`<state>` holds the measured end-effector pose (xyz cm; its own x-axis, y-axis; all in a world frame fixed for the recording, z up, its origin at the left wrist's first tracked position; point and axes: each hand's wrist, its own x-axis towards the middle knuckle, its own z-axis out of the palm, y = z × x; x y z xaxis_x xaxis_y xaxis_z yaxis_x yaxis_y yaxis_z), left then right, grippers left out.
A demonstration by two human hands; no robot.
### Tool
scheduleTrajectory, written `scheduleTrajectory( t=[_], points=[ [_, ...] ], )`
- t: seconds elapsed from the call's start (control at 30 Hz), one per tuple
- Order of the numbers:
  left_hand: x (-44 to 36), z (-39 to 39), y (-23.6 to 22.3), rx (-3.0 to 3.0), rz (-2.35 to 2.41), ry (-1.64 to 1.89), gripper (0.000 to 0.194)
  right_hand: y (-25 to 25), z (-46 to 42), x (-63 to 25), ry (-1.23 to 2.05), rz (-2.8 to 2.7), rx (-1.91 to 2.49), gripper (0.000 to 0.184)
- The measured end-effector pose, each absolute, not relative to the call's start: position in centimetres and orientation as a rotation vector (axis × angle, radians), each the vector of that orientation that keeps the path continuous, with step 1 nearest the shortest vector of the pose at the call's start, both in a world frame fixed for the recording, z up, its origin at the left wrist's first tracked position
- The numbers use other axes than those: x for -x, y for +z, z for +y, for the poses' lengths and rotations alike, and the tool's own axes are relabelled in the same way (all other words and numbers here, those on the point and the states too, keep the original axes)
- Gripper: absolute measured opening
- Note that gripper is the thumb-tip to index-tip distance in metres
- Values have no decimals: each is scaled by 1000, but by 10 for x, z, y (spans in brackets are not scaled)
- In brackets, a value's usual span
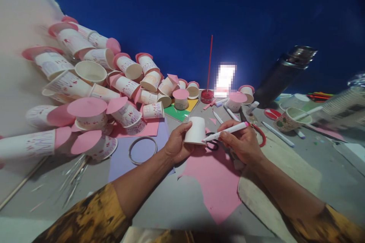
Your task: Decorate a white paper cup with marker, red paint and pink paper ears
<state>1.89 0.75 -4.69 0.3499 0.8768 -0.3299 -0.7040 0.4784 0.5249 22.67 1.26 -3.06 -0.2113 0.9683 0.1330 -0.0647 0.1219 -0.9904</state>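
Note:
My left hand (177, 145) is closed round a plain white paper cup (196, 130), held upside down just above the table. My right hand (242, 142) grips a white marker with a pink cap (228, 130). The marker's tip touches the cup's side. Under both hands lies a cut sheet of pink paper (216, 186). Black-handled scissors (212, 144) lie partly hidden between the hands.
A large heap of decorated cups with pink paper discs (94, 87) fills the left. A metal ring (142, 149) lies on lilac paper. Markers (278, 133), a dark flask (282, 74), a bowl with a stick (293, 118) and stacked cups (345, 102) sit on the right.

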Motion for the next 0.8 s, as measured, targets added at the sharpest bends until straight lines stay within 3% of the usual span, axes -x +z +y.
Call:
scheduleTrajectory(
  t=[0.53,0.8],
  points=[
    [-18,7,-49,-344,556,1029,45,-22,7,-222,1300,-1390,957,26],
    [-21,6,-45,-323,690,1078,40,-24,4,-223,1057,-1487,976,16]
  ],
)
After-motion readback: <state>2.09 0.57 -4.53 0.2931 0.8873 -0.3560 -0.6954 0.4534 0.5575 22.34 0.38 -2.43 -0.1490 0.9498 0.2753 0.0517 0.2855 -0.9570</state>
